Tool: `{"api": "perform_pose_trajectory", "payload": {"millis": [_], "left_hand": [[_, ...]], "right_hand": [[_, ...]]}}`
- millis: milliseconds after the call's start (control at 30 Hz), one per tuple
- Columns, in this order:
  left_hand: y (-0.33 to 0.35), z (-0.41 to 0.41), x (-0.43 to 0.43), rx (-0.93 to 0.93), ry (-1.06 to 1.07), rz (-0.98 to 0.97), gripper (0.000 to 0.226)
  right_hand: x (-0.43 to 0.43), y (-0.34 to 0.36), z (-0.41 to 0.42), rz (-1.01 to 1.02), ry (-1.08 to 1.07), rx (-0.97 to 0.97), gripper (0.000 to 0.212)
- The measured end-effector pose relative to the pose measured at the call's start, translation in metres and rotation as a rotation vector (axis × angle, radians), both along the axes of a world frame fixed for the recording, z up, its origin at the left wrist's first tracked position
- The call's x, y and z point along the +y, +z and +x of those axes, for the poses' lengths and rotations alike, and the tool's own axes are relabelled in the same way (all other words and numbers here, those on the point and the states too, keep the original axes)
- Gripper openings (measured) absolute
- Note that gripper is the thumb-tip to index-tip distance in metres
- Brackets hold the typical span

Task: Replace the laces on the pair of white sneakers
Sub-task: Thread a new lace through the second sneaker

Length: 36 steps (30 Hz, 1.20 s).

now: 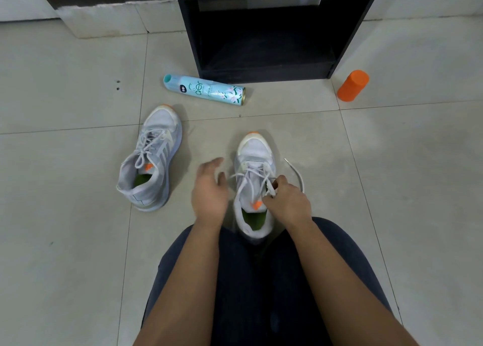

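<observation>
Two white sneakers sit on the tiled floor (65, 162) in front of a seated person in dark trousers (243, 280). Taking the near sneaker (254, 148) as the centre of the clock, it stands upright between the knees, its orange-tipped toe pointing to twelve o'clock. The right hand (287, 204) rests over the tongue on the three o'clock side, its fingers (281, 182) curled and pinching the white lace (299, 176) by the upper eyelets. One loose end of that lace arcs out over the floor toward two o'clock; the rest is threaded across the front of the shoe. The left hand (209, 189) sits at nine o'clock just beside the shoe, fingers spread and relaxed, gripping nothing. I cannot tell whether its thumb touches the shoe's side.

The second sneaker (156, 142) lies at about ten o'clock, well apart, tilted onto its side and laced. A pale blue spray can (206, 89) lies on its side near eleven o'clock. An orange bottle (352, 85) is at one o'clock, and a black cabinet (347, 32) stands at twelve.
</observation>
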<state>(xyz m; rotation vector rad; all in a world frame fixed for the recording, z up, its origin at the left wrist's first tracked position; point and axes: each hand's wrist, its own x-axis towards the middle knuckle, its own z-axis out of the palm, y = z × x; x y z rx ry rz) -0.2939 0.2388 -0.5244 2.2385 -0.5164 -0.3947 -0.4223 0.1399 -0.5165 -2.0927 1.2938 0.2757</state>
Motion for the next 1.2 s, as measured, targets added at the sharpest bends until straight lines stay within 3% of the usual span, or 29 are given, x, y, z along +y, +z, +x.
{"api": "perform_pose_trajectory", "payload": {"millis": [67, 133, 267, 333, 433, 533, 633, 733, 800, 867, 933, 1000, 1200], "left_hand": [[-0.005, -0.008, -0.007, 0.083, -0.197, 0.102, 0.029], [-0.007, -0.006, -0.01, 0.085, -0.198, 0.15, 0.023], [-0.01, 0.014, -0.001, 0.058, 0.272, -0.098, 0.018], [-0.008, 0.021, 0.005, -0.026, 0.353, -0.124, 0.024], [-0.001, 0.004, -0.002, -0.063, -0.038, 0.039, 0.04], [-0.004, -0.007, -0.011, 0.033, -0.273, 0.153, 0.026], [-0.005, -0.001, -0.011, -0.023, -0.183, 0.19, 0.02], [-0.003, 0.012, -0.002, -0.035, 0.089, 0.126, 0.019], [-0.002, 0.018, 0.004, -0.049, 0.186, 0.189, 0.019], [-0.001, 0.014, 0.003, -0.037, 0.033, 0.228, 0.025], [0.0, 0.005, -0.003, 0.017, -0.165, 0.143, 0.035], [-0.002, 0.001, -0.009, 0.014, -0.269, 0.058, 0.03], [-0.007, 0.002, -0.01, -0.038, -0.165, 0.118, 0.017]], "right_hand": [[-0.001, -0.001, 0.0, -0.004, -0.004, 0.001, 0.027], [-0.001, -0.001, -0.001, 0.002, -0.012, -0.005, 0.027], [-0.002, -0.002, -0.001, 0.007, -0.011, -0.008, 0.028], [-0.002, -0.003, -0.001, 0.007, -0.011, -0.005, 0.027], [-0.002, -0.002, 0.0, -0.013, -0.008, 0.004, 0.025], [-0.002, -0.002, 0.0, -0.014, -0.007, 0.002, 0.025], [-0.003, -0.003, -0.001, -0.009, -0.01, -0.008, 0.028], [-0.005, -0.003, -0.002, 0.008, -0.013, -0.017, 0.03], [-0.005, -0.004, -0.003, 0.021, -0.014, -0.023, 0.029], [-0.004, -0.005, -0.002, 0.01, -0.013, -0.02, 0.029], [-0.004, -0.004, -0.002, 0.0, -0.013, -0.014, 0.028], [-0.004, -0.005, -0.002, 0.002, -0.013, -0.014, 0.027], [-0.005, -0.003, -0.003, 0.014, -0.031, -0.009, 0.029]]}}
